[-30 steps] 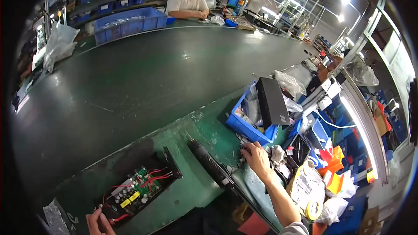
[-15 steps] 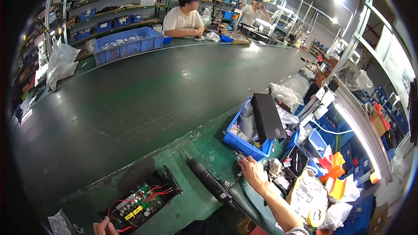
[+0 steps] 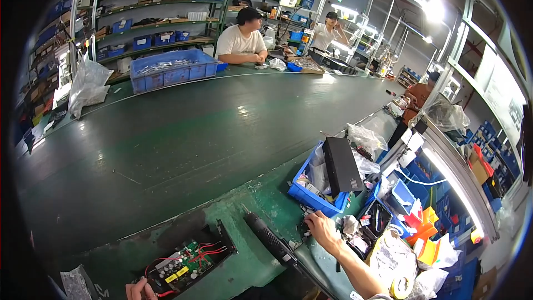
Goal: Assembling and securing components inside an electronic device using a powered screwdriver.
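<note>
My left hand (image 3: 140, 290) is closed at the near left end of a black open case (image 3: 208, 269), its fingers pinched at the rim. Inside the case sits a green circuit board (image 3: 191, 260) with red wires and a yellow part. My right hand (image 3: 323, 230) reaches over the bench, fingers bent together among small loose pieces beside the near corner of a blue bin (image 3: 327, 206). What its fingertips hold, if anything, is hidden. Between the hands lies a black electric screwdriver (image 3: 270, 239), tip pointing away and leftward.
A flat black cover (image 3: 342, 165) leans in the blue bin over plastic bags. Right of my forearm are a tape roll (image 3: 401, 287), orange bins (image 3: 426, 225) and rags. Beyond the bench runs a dark green conveyor belt (image 3: 183, 139). Two people sit across it near a large blue crate (image 3: 172, 72).
The whole view has shifted slightly, so the scene sits a little lower and further right. Both hands stay at nearly the same places, the left by the case and the right by the bin.
</note>
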Demonstrator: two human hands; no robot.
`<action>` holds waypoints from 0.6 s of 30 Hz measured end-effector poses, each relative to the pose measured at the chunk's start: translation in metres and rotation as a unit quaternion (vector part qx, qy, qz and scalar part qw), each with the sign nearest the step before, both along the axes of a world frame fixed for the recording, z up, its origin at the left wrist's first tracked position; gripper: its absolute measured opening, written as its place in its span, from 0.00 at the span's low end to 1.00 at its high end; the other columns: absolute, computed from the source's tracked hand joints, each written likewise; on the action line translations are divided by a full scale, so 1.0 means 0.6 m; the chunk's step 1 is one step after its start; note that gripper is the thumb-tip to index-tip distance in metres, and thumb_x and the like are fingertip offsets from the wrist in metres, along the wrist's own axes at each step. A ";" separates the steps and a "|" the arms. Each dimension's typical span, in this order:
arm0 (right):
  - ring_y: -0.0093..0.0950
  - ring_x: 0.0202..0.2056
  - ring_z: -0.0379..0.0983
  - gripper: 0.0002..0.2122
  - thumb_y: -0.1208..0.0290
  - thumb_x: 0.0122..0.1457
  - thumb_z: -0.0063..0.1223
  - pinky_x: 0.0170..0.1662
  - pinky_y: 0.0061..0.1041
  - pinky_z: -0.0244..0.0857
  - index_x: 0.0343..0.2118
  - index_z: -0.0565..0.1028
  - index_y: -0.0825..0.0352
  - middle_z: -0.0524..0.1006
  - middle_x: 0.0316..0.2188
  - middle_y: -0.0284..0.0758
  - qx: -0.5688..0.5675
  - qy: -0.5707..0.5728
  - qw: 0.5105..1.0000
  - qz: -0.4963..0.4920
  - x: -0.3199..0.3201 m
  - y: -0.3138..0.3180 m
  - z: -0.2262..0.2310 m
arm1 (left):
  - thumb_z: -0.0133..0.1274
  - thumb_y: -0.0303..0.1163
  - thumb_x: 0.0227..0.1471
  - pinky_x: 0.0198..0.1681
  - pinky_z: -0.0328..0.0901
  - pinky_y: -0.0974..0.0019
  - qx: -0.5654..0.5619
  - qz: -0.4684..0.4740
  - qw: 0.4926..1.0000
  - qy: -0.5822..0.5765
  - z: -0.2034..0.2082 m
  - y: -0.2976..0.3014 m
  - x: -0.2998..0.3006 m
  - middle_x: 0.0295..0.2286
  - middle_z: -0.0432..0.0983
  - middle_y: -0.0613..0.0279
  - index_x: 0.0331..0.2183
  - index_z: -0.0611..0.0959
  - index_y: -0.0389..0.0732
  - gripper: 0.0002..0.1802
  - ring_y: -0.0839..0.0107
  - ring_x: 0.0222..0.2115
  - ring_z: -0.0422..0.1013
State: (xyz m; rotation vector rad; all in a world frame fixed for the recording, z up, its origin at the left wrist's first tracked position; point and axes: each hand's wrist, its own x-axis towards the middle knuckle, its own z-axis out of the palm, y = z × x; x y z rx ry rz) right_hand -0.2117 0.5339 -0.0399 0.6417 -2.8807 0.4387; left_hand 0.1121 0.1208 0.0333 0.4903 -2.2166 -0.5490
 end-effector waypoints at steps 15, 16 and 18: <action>0.47 0.37 0.77 0.06 0.76 0.58 0.58 0.41 0.42 0.72 0.38 0.77 0.69 0.78 0.35 0.46 -0.022 0.014 0.999 -0.031 0.002 -0.007 -0.005 | 0.54 0.33 0.66 0.27 0.68 0.59 -0.015 0.097 0.995 -0.027 -0.031 -0.038 0.046 0.31 0.76 0.54 0.39 0.86 0.37 0.10 0.58 0.25 0.73; 0.47 0.37 0.77 0.06 0.76 0.58 0.58 0.41 0.42 0.72 0.38 0.77 0.69 0.78 0.35 0.46 -0.023 0.018 0.999 -0.032 0.001 -0.010 -0.007 | 0.54 0.34 0.66 0.28 0.69 0.58 -0.016 0.106 0.994 -0.030 -0.035 -0.040 0.049 0.32 0.77 0.53 0.40 0.86 0.37 0.11 0.57 0.26 0.74; 0.48 0.36 0.77 0.06 0.75 0.60 0.57 0.40 0.43 0.71 0.38 0.76 0.69 0.77 0.33 0.46 -0.027 0.017 0.999 -0.038 0.001 -0.015 -0.004 | 0.54 0.32 0.65 0.31 0.69 0.57 0.011 0.123 0.991 -0.056 -0.046 -0.044 0.056 0.34 0.77 0.51 0.40 0.86 0.36 0.10 0.55 0.29 0.74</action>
